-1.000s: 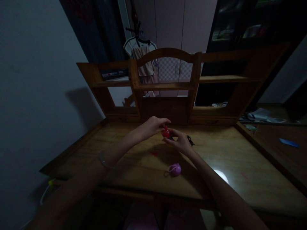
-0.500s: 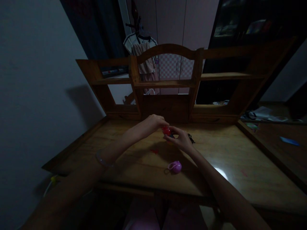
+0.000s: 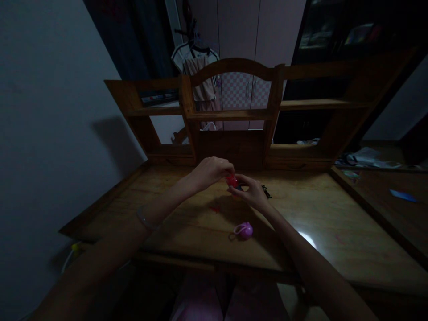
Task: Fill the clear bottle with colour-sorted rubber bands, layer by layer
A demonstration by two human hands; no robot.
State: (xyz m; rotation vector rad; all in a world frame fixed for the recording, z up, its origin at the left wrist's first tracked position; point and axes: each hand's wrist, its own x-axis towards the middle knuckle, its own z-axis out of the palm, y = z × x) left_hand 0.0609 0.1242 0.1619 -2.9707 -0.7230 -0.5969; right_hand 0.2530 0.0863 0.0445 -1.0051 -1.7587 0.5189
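Observation:
A small, shiny, see-through red object (image 3: 231,180) is between my two hands above the desk; its exact kind is too dim and small to make out. My right hand (image 3: 250,191) grips it from the right, thumb below and fingers above. My left hand (image 3: 216,171) bends over its top left with fingers pinched together at it. Something dark shows between the right fingers. Below the hands, small red pieces (image 3: 215,208) lie on the wood. Nearer to me rests a round purple case (image 3: 246,230) with a loop strap. Behind my right hand lies a black item (image 3: 266,191).
The wooden desk (image 3: 167,227) has a shelf unit (image 3: 230,117) along its back edge. A wall (image 3: 50,133) stands at the left. On the lower surface at right lies a blue flat item (image 3: 402,195). Clothes (image 3: 200,76) hang behind the shelf.
My left fingers have curled a little more at the top of the red object. My right hand keeps its hold. The view has shifted slightly.

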